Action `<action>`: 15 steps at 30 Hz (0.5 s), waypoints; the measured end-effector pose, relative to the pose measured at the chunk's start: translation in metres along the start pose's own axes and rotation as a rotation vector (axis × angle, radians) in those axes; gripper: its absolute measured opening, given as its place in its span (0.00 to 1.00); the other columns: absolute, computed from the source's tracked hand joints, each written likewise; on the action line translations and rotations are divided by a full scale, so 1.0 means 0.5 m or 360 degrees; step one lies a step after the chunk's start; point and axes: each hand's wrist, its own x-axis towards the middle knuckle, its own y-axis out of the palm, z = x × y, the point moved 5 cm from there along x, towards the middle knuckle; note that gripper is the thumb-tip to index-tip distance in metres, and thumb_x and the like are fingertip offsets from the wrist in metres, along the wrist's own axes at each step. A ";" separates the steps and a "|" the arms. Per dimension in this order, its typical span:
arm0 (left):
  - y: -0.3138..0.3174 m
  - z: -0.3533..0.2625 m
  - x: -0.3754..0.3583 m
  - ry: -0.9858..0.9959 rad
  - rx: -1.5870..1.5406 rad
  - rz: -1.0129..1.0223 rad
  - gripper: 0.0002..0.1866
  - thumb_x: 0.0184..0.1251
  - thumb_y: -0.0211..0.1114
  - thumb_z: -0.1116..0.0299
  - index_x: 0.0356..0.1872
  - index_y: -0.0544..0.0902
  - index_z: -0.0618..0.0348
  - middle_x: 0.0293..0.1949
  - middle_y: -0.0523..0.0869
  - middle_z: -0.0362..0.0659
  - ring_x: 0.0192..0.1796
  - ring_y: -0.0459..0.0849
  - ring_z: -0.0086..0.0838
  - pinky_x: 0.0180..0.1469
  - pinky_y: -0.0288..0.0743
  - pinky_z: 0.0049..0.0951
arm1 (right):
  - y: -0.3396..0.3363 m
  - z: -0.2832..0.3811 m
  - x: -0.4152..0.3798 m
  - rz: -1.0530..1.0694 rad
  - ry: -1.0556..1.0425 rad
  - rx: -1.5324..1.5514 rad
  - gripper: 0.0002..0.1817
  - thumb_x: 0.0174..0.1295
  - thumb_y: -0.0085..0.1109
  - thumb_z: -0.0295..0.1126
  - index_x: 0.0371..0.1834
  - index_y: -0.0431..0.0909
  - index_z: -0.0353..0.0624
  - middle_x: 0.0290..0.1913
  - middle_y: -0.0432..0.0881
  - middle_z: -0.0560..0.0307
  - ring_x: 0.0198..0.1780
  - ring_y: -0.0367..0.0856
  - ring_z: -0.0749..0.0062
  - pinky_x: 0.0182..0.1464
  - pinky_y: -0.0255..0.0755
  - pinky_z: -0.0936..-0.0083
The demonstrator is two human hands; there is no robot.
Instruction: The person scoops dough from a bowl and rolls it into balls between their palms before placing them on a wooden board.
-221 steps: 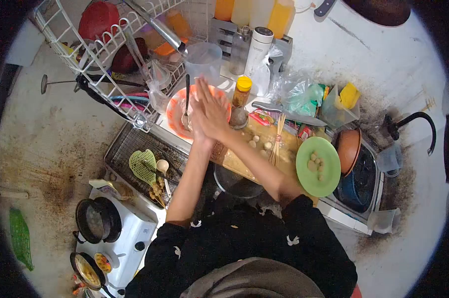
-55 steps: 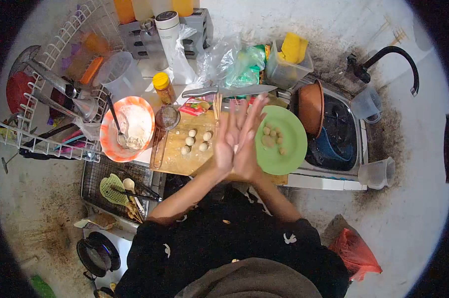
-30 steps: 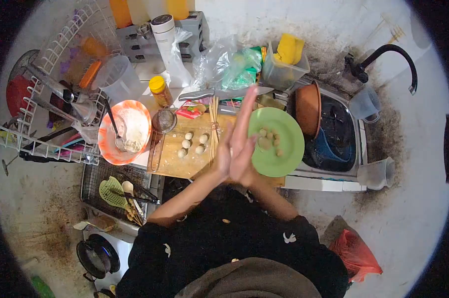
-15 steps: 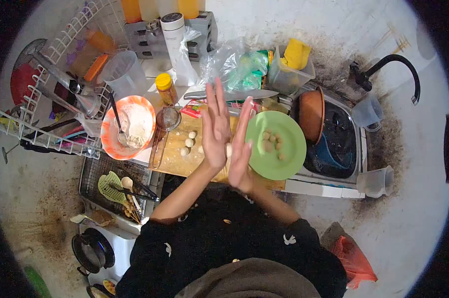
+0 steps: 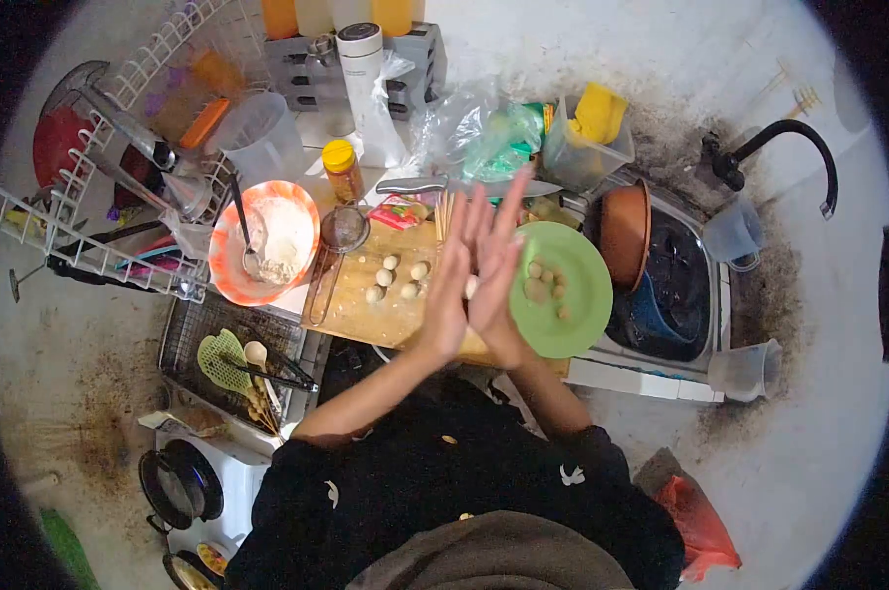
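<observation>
My left hand (image 5: pixel 449 305) and my right hand (image 5: pixel 496 295) are raised with palms facing and fingers stretched out. A pale dough ball (image 5: pixel 471 286) shows between the palms, partly hidden by them. Below the hands lies a wooden cutting board (image 5: pixel 351 317) with several white dough balls (image 5: pixel 420 270) on its left part. To the right of my right hand, a green plate (image 5: pixel 587 310) bears several small brownish balls (image 5: pixel 538 290). An orange-and-white bowl (image 5: pixel 220 265) of flour with a spoon stands left of the board, beside a small strainer (image 5: pixel 346 228).
A knife (image 5: pixel 412 185) lies behind the board, near plastic bags (image 5: pixel 474 123) and a yellow-capped jar (image 5: pixel 342 172). The sink (image 5: pixel 685 295) holds a brown pot (image 5: pixel 623 236) at right. Dish rack (image 5: pixel 100 236) and stove (image 5: pixel 233 492) are on the left.
My hands have shifted slightly right, with the left palm sliding against the right. The dough ball stays between them. The whole view has moved a little, uncovering more dough balls on the board.
</observation>
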 end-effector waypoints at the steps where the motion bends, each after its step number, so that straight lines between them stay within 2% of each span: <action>1: 0.011 0.000 -0.012 -0.0050 0.0009 0.0046 0.31 0.71 0.34 0.52 0.69 0.43 0.56 0.71 0.47 0.46 0.72 0.45 0.34 0.71 0.36 0.34 | -0.009 0.013 0.011 -0.0117 -0.0142 -0.0413 0.39 0.65 0.18 0.55 0.69 0.27 0.38 0.72 0.26 0.48 0.73 0.26 0.61 0.70 0.22 0.65; 2: 0.004 0.007 -0.008 -0.0045 0.0014 0.0037 0.31 0.71 0.34 0.52 0.69 0.43 0.56 0.71 0.47 0.46 0.72 0.45 0.34 0.71 0.36 0.34 | -0.009 0.030 0.017 -0.0237 -0.0287 -0.0827 0.36 0.67 0.24 0.49 0.69 0.28 0.37 0.72 0.28 0.45 0.73 0.27 0.58 0.70 0.24 0.65; 3: -0.011 0.023 0.001 -0.0001 -0.0124 0.0040 0.31 0.71 0.35 0.52 0.69 0.43 0.57 0.70 0.47 0.46 0.72 0.45 0.35 0.71 0.37 0.34 | 0.017 0.036 0.001 -0.0235 -0.0233 -0.0707 0.39 0.65 0.24 0.54 0.70 0.30 0.37 0.72 0.29 0.44 0.73 0.26 0.56 0.70 0.22 0.61; 4: -0.026 0.040 0.008 0.0037 -0.0264 0.0041 0.31 0.71 0.35 0.52 0.69 0.43 0.57 0.70 0.47 0.46 0.72 0.45 0.35 0.70 0.38 0.35 | 0.028 0.024 -0.018 -0.0234 -0.0225 -0.0702 0.39 0.65 0.24 0.54 0.70 0.30 0.37 0.72 0.29 0.44 0.73 0.26 0.56 0.70 0.22 0.61; 6: -0.042 0.014 0.020 0.0075 -0.0403 0.0042 0.32 0.71 0.35 0.52 0.69 0.43 0.57 0.70 0.48 0.46 0.72 0.46 0.35 0.70 0.39 0.35 | 0.061 -0.011 -0.055 0.0238 -0.0405 -0.0703 0.42 0.63 0.20 0.60 0.70 0.31 0.38 0.72 0.30 0.43 0.73 0.25 0.56 0.68 0.19 0.55; 7: -0.044 -0.039 0.030 0.0029 -0.0675 -0.0013 0.31 0.71 0.35 0.53 0.69 0.43 0.58 0.70 0.47 0.46 0.72 0.45 0.34 0.70 0.37 0.33 | 0.056 -0.028 -0.061 0.0222 -0.0211 -0.0857 0.42 0.62 0.14 0.61 0.71 0.32 0.40 0.72 0.31 0.43 0.73 0.26 0.56 0.67 0.18 0.51; 8: -0.048 -0.067 0.033 -0.0016 -0.0943 -0.0072 0.30 0.72 0.34 0.55 0.69 0.43 0.58 0.71 0.47 0.46 0.72 0.44 0.33 0.70 0.36 0.31 | 0.050 -0.035 -0.057 0.0225 -0.0208 -0.0849 0.42 0.62 0.14 0.61 0.71 0.32 0.40 0.72 0.31 0.43 0.73 0.26 0.56 0.67 0.18 0.51; 10: -0.050 -0.044 0.004 -0.0056 -0.0794 -0.0003 0.29 0.72 0.35 0.53 0.69 0.46 0.55 0.70 0.48 0.45 0.72 0.45 0.33 0.71 0.37 0.31 | 0.013 -0.061 -0.026 0.0058 -0.0054 -0.1194 0.41 0.62 0.12 0.61 0.71 0.33 0.40 0.72 0.31 0.43 0.73 0.26 0.56 0.67 0.17 0.52; 11: -0.053 -0.011 -0.018 -0.0204 -0.0464 0.0022 0.29 0.72 0.35 0.54 0.69 0.46 0.55 0.71 0.47 0.44 0.72 0.46 0.32 0.70 0.40 0.30 | -0.002 -0.065 -0.010 -0.0087 -0.0093 -0.1127 0.39 0.64 0.14 0.57 0.71 0.34 0.39 0.72 0.31 0.43 0.73 0.27 0.56 0.68 0.19 0.52; 12: -0.058 0.017 -0.036 -0.0351 -0.0130 0.0044 0.29 0.72 0.36 0.54 0.69 0.46 0.55 0.71 0.47 0.43 0.71 0.47 0.31 0.69 0.44 0.30 | 0.001 -0.065 -0.010 -0.0082 -0.0097 -0.1124 0.39 0.64 0.14 0.57 0.71 0.34 0.39 0.72 0.31 0.43 0.73 0.27 0.56 0.68 0.19 0.52; 13: -0.058 0.032 -0.044 -0.0467 -0.0349 -0.0013 0.28 0.72 0.37 0.56 0.69 0.49 0.56 0.71 0.45 0.42 0.71 0.48 0.28 0.69 0.46 0.29 | 0.014 -0.045 -0.005 -0.0093 -0.0149 -0.1080 0.38 0.65 0.18 0.55 0.70 0.35 0.38 0.72 0.33 0.42 0.73 0.28 0.55 0.68 0.20 0.51; 14: -0.061 0.030 -0.046 -0.0468 -0.0349 -0.0021 0.28 0.72 0.37 0.56 0.69 0.49 0.56 0.71 0.45 0.42 0.71 0.48 0.28 0.69 0.46 0.29 | 0.030 -0.026 -0.005 -0.0104 -0.0197 -0.1036 0.37 0.65 0.22 0.52 0.70 0.36 0.37 0.72 0.34 0.41 0.73 0.29 0.54 0.68 0.21 0.50; 15: -0.069 0.030 -0.048 -0.0520 -0.0416 -0.0101 0.27 0.72 0.37 0.56 0.69 0.50 0.56 0.70 0.48 0.42 0.70 0.50 0.29 0.68 0.47 0.29 | 0.072 -0.025 -0.024 -0.0122 -0.0078 -0.1205 0.36 0.63 0.28 0.48 0.70 0.39 0.36 0.71 0.37 0.39 0.73 0.31 0.50 0.67 0.21 0.47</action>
